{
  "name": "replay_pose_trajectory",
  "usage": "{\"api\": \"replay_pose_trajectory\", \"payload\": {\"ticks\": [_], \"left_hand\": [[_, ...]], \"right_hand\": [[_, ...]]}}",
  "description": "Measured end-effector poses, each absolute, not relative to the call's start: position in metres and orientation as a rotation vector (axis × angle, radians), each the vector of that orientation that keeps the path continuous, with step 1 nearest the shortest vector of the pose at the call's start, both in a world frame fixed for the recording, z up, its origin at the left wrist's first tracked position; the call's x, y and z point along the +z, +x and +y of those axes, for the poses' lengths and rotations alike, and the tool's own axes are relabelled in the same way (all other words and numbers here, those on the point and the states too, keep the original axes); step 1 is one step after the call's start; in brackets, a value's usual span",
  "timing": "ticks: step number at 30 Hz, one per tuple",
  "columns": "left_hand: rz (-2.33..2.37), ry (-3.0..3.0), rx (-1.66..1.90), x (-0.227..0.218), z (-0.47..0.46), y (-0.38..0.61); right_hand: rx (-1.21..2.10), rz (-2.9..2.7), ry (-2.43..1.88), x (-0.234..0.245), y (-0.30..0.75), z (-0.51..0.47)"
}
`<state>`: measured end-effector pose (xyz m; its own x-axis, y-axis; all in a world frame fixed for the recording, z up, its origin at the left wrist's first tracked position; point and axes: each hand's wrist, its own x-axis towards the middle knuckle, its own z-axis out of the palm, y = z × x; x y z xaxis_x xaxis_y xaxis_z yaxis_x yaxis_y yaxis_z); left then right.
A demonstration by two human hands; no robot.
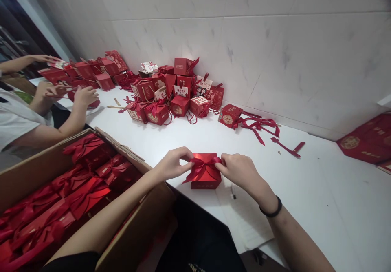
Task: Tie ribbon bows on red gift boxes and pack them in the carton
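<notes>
A small red gift box (205, 182) stands upright on the white table in front of me, with a red satin ribbon (204, 166) tied in a bow across its top. On the left, my left hand (175, 164) pinches one side of the bow between thumb and fingers. My right hand (238, 168), with a black band on its wrist, grips the bow's other side. One ribbon tail hangs out past the box's left edge. The fingertips partly cover the ribbon loops.
A cardboard carton (134, 151) full of bowed red boxes stands at my left. Red boxes (180, 105) are heaped along the wall. Loose ribbons (259, 127) and a paper pad (247, 223) lie at the right. Another person's hands (84, 98) work at the far left.
</notes>
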<state>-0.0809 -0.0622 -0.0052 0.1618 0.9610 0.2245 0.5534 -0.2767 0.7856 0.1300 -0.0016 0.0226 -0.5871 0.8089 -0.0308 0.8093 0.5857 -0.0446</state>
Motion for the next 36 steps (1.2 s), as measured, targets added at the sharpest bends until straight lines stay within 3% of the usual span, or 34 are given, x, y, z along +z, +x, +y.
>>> {"api": "replay_pose_trajectory", "payload": {"ticks": [5,16,24,36], "left_hand": [[1.268,1.929,0.939,-0.002,-0.063,-0.081],[1.412,1.810,0.979,-0.009,-0.059,-0.083],[1.116,1.880,1.010,0.001,-0.064,-0.082],[1.355,1.857,1.012,-0.005,-0.061,-0.081]], "right_hand": [[-0.088,2.784,1.403,0.024,0.131,-0.001],[-0.129,2.801,1.385,0.023,0.132,0.000],[-0.149,2.769,1.388,0.026,0.133,-0.001],[-0.123,2.777,1.369,0.026,0.130,-0.002]]}}
